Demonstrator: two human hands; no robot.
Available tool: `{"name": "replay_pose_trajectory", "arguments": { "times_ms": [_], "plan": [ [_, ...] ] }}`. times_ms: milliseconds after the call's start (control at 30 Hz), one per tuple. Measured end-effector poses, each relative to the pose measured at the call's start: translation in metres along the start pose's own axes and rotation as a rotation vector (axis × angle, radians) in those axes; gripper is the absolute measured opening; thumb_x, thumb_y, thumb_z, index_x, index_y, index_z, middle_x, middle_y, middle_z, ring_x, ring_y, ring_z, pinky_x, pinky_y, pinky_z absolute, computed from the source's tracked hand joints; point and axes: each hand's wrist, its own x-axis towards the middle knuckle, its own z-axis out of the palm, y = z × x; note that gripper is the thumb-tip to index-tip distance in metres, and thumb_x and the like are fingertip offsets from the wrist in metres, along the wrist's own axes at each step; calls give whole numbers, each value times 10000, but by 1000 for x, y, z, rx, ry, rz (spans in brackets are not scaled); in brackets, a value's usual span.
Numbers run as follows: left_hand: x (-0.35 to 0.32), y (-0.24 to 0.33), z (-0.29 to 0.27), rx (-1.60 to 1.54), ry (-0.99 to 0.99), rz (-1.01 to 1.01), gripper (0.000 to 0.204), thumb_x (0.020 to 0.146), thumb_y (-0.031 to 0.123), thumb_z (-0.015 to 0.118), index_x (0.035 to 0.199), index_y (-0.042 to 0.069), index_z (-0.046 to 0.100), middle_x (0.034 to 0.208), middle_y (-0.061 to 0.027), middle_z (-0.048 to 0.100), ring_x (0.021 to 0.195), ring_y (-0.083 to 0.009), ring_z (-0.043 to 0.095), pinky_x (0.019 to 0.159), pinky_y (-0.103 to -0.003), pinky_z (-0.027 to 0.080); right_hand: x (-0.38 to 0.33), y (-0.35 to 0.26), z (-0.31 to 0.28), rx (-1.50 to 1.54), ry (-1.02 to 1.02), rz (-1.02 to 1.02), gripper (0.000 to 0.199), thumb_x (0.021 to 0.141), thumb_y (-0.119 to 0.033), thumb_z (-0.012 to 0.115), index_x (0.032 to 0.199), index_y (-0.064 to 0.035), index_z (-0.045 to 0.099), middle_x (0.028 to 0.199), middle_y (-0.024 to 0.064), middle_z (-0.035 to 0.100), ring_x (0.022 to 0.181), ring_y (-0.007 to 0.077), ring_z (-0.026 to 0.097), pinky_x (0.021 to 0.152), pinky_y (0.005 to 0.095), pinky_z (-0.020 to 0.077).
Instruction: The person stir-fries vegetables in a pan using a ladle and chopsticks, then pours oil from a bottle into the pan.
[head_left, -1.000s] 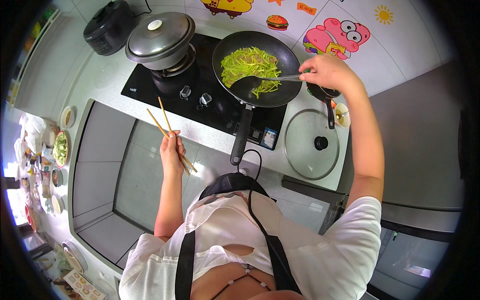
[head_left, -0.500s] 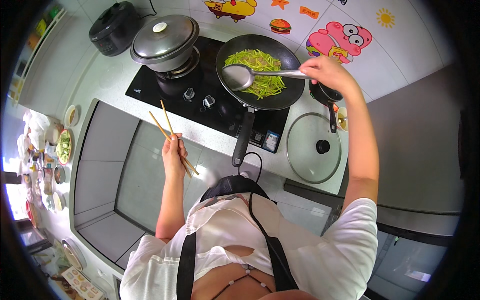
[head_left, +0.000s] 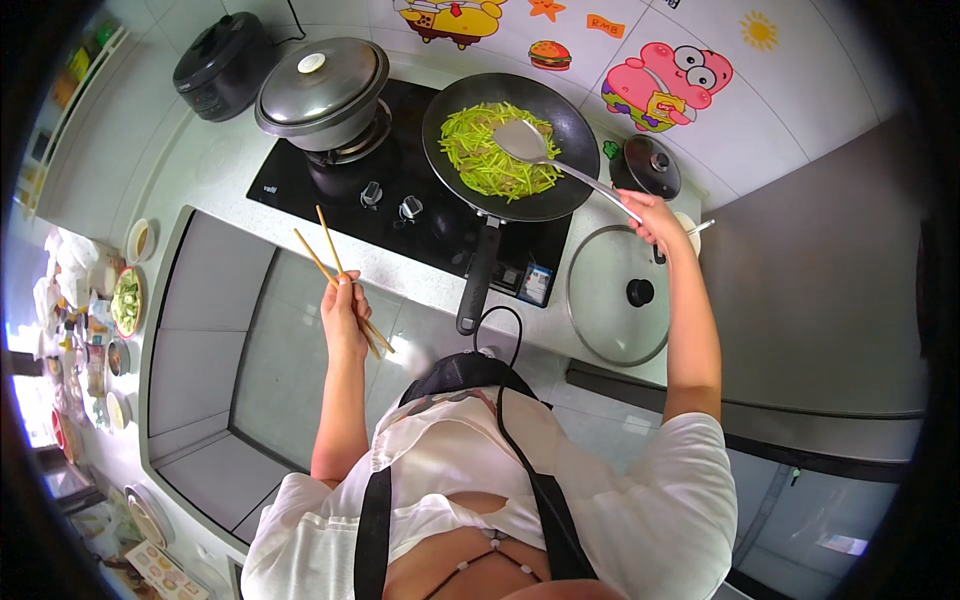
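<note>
My right hand (head_left: 655, 221) grips the handle of a metal spatula (head_left: 522, 141), whose blade rests over the food at the upper part of the pan. Thin green stalks (head_left: 485, 160), mixed with some brownish pieces, lie in the dark frying pan (head_left: 577, 140) on the right burner. The pan's black handle (head_left: 480, 275) points toward me, with neither hand on it. In front of the counter, my left hand (head_left: 345, 315) is closed round a pair of wooden chopsticks (head_left: 320, 255), their upper tips apart in the air.
A lidded metal pot (head_left: 322, 85) occupies the left burner of the black cooktop (head_left: 300, 185); a rice cooker (head_left: 222, 65) stands beyond it. Right of the cooktop lies a glass lid (head_left: 610, 300), with a small lidded black pot (head_left: 648, 168) behind. Bowls and plates (head_left: 127, 300) line the left counter.
My right hand has come down and nearer to me. The spatula blade has moved from the pan's left side to its upper middle, its handle now slanting down right. My left hand is nearly unmoved.
</note>
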Motion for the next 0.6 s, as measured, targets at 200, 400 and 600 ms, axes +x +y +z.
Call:
{"name": "replay_pose_trajectory", "arguments": {
  "times_ms": [200, 400, 600],
  "plan": [
    [2, -2, 8, 21, -51, 9, 191, 920, 213, 430, 951, 37, 499, 609, 25, 379, 470, -55, 302, 446, -198, 274, -30, 12, -5, 24, -42, -17, 319, 861, -325, 524, 1140, -179, 574, 599, -47, 449, 428, 25, 313, 372, 185, 196],
    [1, -2, 5, 4, -24, 10, 186, 918, 212, 434, 946, 42, 503, 612, 23, 389, 469, -57, 306, 448, -201, 279, -41, 25, -18, -57, 100, -203, 263, 831, -252, 569, 1050, -114, 620, 591, -27, 476, 498, 43, 412, 434, 205, 311],
    [-4, 0, -4, -7, 24, 8, 174, 917, 210, 437, 939, 54, 511, 612, 24, 406, 464, -56, 312, 449, -199, 281, -65, -15, -9, -564, 566, -624, 261, 788, -164, 587, 1041, -99, 600, 718, 99, 595, 690, 237, 598, 609, 348, 446]
  ]
}}
